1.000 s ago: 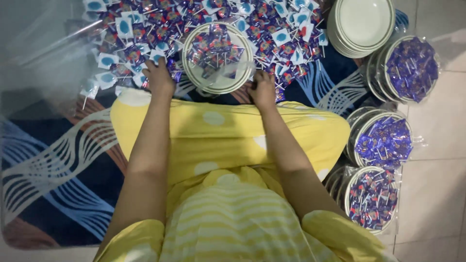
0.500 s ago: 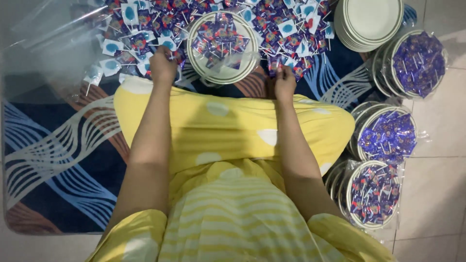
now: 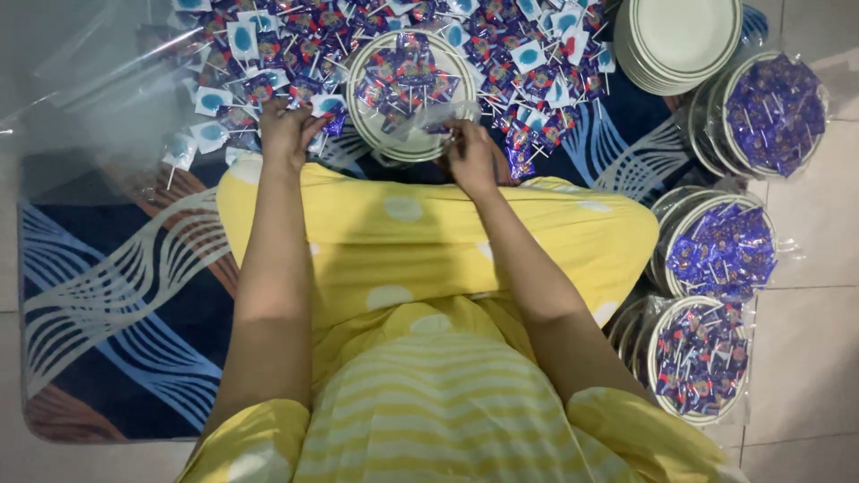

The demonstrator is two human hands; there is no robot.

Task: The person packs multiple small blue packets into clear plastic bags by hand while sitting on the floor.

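Presently the person sits on a patterned rug (image 3: 107, 295) with a heap of wrapped lollipops (image 3: 501, 54) spread ahead of the knees and a white plate (image 3: 358, 112) of lollipops set in the middle of that heap.

Risks, as a judgement: the plate is partly covered by loose clear film (image 3: 428, 121), which looks slippery and light; a tug from one side could tip lollipops off the rim back into the heap. Sticks poking out in all directions could snag or puncture the film. The heap lies close against the plate, so stray sweets could be caught under the film edge.

Right hand (image 3: 472, 154): at the near-right rim of the plate, fingers curled together and pinching the film edge. Whether a lollipop is also in the pinch I cannot tell.

Left hand (image 3: 288, 132): on the heap just left of the plate, fingers bent down among the lollipops and closing on them; how many it has, if any, cannot be told.

Surroundings: a stack of empty plates (image 3: 684, 40) at upper right; three filled, film-wrapped plates along the right side on the tiled floor (image 3: 805, 358), top (image 3: 771, 112), middle (image 3: 720, 250) and bottom (image 3: 698, 362). A large clear sheet (image 3: 80, 80) lies at upper left
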